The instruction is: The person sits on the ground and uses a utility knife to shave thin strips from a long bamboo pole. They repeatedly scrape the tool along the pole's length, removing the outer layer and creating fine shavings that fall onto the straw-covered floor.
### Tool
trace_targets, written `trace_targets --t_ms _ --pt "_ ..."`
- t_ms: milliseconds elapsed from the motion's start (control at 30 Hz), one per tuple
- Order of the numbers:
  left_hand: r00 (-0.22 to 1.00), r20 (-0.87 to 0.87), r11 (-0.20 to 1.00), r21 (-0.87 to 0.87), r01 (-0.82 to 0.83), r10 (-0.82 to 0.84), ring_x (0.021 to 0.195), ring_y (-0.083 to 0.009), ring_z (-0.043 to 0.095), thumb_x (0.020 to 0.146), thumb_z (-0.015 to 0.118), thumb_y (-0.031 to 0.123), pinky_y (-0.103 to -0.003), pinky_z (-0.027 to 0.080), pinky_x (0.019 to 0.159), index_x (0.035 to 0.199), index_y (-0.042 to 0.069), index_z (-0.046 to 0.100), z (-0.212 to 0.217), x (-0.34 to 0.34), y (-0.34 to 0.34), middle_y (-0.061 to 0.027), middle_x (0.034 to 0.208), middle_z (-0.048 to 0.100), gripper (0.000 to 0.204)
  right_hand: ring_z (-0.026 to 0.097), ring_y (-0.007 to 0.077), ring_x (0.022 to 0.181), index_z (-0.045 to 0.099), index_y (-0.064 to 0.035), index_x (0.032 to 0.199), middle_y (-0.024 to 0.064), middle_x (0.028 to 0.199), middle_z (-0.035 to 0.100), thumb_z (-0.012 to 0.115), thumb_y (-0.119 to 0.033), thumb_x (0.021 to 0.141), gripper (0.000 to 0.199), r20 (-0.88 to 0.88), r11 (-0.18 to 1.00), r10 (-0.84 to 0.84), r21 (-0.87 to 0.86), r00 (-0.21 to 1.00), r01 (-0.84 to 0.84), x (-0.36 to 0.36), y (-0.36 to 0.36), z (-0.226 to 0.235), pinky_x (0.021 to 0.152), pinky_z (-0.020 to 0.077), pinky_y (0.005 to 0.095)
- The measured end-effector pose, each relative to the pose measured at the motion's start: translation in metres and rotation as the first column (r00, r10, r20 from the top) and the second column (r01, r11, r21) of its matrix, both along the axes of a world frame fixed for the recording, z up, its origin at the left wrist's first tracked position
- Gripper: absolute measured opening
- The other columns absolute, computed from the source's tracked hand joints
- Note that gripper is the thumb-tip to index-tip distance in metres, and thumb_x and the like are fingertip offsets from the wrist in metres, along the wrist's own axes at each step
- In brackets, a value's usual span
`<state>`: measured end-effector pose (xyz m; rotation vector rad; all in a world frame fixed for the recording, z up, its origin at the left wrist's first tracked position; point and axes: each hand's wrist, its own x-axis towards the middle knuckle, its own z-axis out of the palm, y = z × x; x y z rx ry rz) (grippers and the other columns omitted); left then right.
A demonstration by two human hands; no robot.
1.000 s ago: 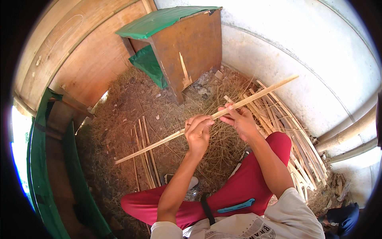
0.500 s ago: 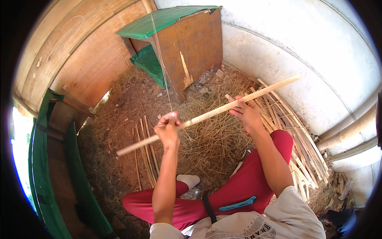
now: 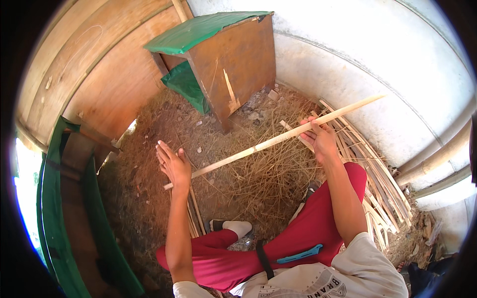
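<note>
A long pale bamboo strip slants across the space in front of me, its left end lower and its right end raised. My right hand is closed on it toward the right end, thumb and fingers pinching it. My left hand is open, fingers stretched out, beside the strip's left end. The strip passes behind that wrist, and I cannot tell whether they touch. A blue-handled tool lies on my lap by a black strap.
Split strips are piled along the pale wall at right. A few more strips lie by my left knee. Straw and shavings cover the ground ahead. A brown wooden cabinet with a green top stands beyond; a green-edged bench is at left.
My left hand has let go of the thin strand it pinched at the strip, opened and moved left. The strip has shifted right and slightly down in my right hand's grip.
</note>
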<state>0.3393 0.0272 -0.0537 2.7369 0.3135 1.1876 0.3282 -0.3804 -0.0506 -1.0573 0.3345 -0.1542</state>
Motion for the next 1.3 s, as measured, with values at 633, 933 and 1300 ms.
trace_targets --t_ms 633,933,1300 --pt "0.665 0.037 0.665 0.087 0.742 -0.746 0.122 -0.0272 0.058 0.075 0.084 0.011 -0.053 0.035 0.111 0.098 0.006 0.073 -0.008 -0.033 -0.148 -0.0087 0.118 0.066 0.026 0.068 0.029 0.106 0.052 0.0041 0.116 0.0244 0.115 0.066 0.045 -0.008 0.103 0.019 0.016 0.996 0.035 0.076 0.999 -0.036 0.0 0.01 0.0 0.088 0.0609 0.036" --pt "0.532 0.334 0.43 -0.335 0.839 -0.778 0.095 -0.028 0.071 0.077 0.069 -0.014 -0.044 0.056 0.09 0.083 0.002 0.072 -0.028 -0.019 -0.161 -0.0103 0.094 0.072 0.017 0.068 0.0281 0.104 0.052 0.0048 0.115 0.0242 0.114 0.067 0.045 -0.009 0.103 0.02 0.038 0.993 0.07 0.092 0.997 -0.073 -0.002 0.005 -0.003 0.087 0.0602 0.0357" --pt "0.729 0.005 0.729 -0.039 0.684 -0.684 0.104 -0.0309 0.07 0.09 0.063 -0.006 -0.05 0.048 0.102 0.105 0.001 0.069 0.009 -0.055 -0.058 -0.0178 0.112 0.072 0.017 0.065 0.0253 0.11 0.051 0.0018 0.12 0.0201 0.118 0.066 0.042 -0.012 0.107 0.021 0.003 0.995 0.029 0.098 1.0 -0.029 -0.002 0.001 0.0 0.093 0.0567 0.0349"
